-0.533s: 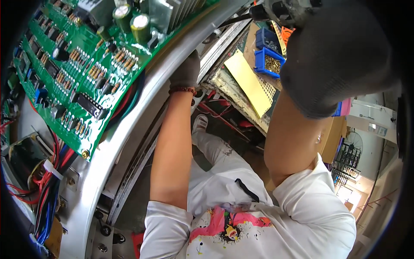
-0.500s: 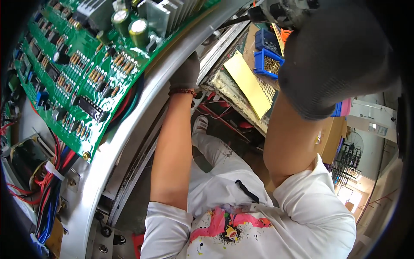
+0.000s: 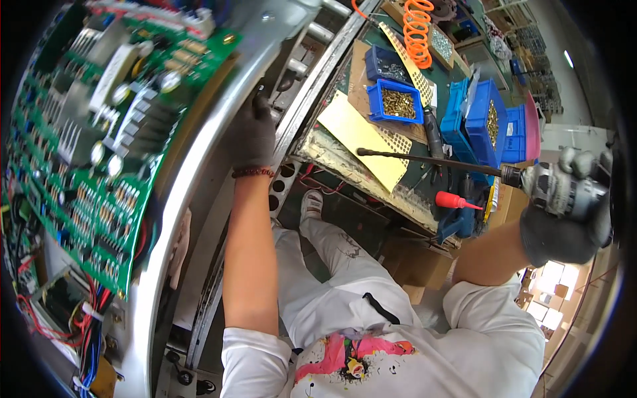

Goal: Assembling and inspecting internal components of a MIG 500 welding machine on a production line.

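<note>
My right hand (image 3: 564, 232), in a dark grey glove, is wrapped round the body of a power screwdriver (image 3: 551, 188) at the far right. Its long dark bit (image 3: 431, 159) points left, the tip hanging over the yellow sheet on the bench. My left hand (image 3: 252, 136), gloved alike, is beside the inner side of a curved silver metal panel (image 3: 192, 166). Its fingers point away from me and look pinched together; a small shiny spot shows at the tips, too small to name. On the panel's other side is a green circuit board (image 3: 86, 199) with many components.
A worn workbench holds yellow sheets (image 3: 352, 126), a blue bin of brass-coloured screws (image 3: 398, 103), more blue bins (image 3: 488, 123) and a red-nozzled bottle (image 3: 454, 200). An orange coiled hose (image 3: 417, 33) hangs above it. Bundled wires (image 3: 86, 331) run at lower left.
My right hand has swung away from the panel to the right with the screwdriver. My left hand stays by the panel, slightly lower and further left in view. The view itself has shifted.
</note>
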Demonstrator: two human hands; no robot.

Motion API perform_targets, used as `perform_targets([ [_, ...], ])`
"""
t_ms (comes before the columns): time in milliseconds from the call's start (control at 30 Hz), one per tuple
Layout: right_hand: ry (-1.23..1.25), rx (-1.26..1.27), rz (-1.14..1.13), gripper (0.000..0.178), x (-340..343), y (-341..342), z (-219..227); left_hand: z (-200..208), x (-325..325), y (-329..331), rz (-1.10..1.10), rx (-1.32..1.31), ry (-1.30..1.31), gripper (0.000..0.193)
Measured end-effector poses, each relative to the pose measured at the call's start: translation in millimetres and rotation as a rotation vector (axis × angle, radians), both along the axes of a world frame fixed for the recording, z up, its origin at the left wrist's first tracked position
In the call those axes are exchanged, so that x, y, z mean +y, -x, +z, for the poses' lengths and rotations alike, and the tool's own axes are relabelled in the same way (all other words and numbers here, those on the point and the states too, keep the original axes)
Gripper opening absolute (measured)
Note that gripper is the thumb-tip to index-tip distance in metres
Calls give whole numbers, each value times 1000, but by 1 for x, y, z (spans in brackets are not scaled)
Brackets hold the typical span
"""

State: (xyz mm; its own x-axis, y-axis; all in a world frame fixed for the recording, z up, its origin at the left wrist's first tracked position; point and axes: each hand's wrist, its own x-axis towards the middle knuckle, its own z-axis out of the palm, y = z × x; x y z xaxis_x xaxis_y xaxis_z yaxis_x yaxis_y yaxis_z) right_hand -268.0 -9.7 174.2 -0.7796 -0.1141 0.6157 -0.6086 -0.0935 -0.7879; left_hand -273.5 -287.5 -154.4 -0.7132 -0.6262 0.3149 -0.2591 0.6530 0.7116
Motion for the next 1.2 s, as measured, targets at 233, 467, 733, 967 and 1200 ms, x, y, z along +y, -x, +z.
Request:
perform_targets([
  [233,-142,-324,-253,28,47,34,-36,10,-4,13,-51,66,201,23],
  [467,-620,171,-455,24,32,95,-111,9,-8,9,-68,8,264,24],
  [733,-1262,241,-425,43,7,128,-207,36,100,-126,-515,-105,-158,28],
  [967,-1706,-242,-375,50,-33,134,-268,24,104,-264,-424,-296,-391,33],
  [1200,-1590,-161,-274,59,-42,121,-271,41,64,-323,0,-358,-407,32],
])
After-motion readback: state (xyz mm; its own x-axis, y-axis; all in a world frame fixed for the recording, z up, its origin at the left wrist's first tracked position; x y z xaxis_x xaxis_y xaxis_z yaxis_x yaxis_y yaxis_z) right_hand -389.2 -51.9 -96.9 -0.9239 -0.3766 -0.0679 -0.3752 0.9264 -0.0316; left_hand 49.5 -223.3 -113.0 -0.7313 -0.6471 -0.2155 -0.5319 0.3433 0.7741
